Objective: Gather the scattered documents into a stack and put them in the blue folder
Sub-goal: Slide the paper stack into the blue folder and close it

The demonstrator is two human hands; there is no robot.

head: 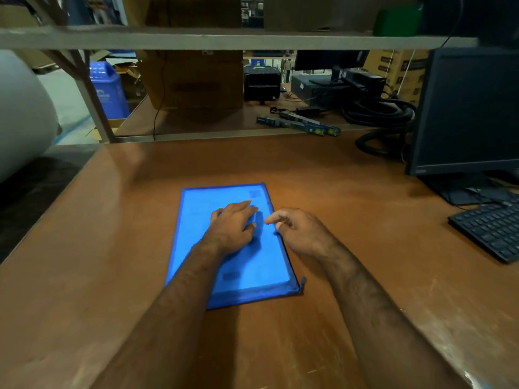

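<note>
A blue zip folder (196, 228) lies flat on the brown desk (351, 214), its zipper along the right and near edges, with the pull tab at the near right corner. Faint print shows through its translucent face. My left hand (233, 226) rests flat on the folder's middle with straight fingers. My right hand (297, 234) hovers at the folder's right edge, fingers loosely curled and holding nothing. No loose documents lie on the desk.
A black monitor (471, 108) and a keyboard (488, 228) stand at the right. Cables (379, 113), a cardboard box (193, 77) and a black printer (262, 82) sit on the bench behind. A shelf board (224, 39) runs overhead.
</note>
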